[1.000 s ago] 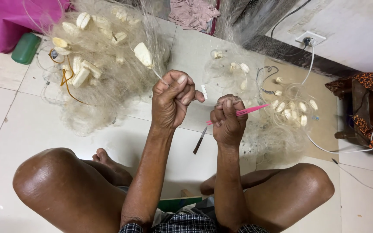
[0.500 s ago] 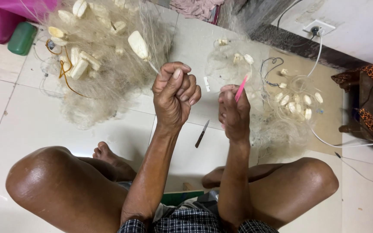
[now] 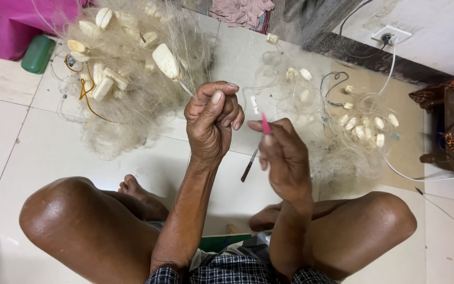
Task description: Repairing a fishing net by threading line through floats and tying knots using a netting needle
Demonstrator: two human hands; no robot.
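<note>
Pale monofilament net (image 3: 132, 100) w/ white oval floats (image 3: 165, 60) heaped on tile floor (image 3: 22, 152), upper left. L hand (image 3: 211, 123) raised above lap, fingers curled tight, thumb pressed to forefinger, pinching a fine net strand leading up to the nearest float. R hand (image 3: 284, 158) just beside it, fingers closed pinching pink netting needle (image 3: 265, 123), tip up. Dark thin tool (image 3: 249, 165) lies on floor betw. hands. 2nd net bundle (image 3: 353, 131) at right, near white cable (image 3: 426, 176).

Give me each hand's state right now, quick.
Left hand: closed, fingers pinched on fine net line.
Right hand: closed, holding a pink needle-like tool.
</note>
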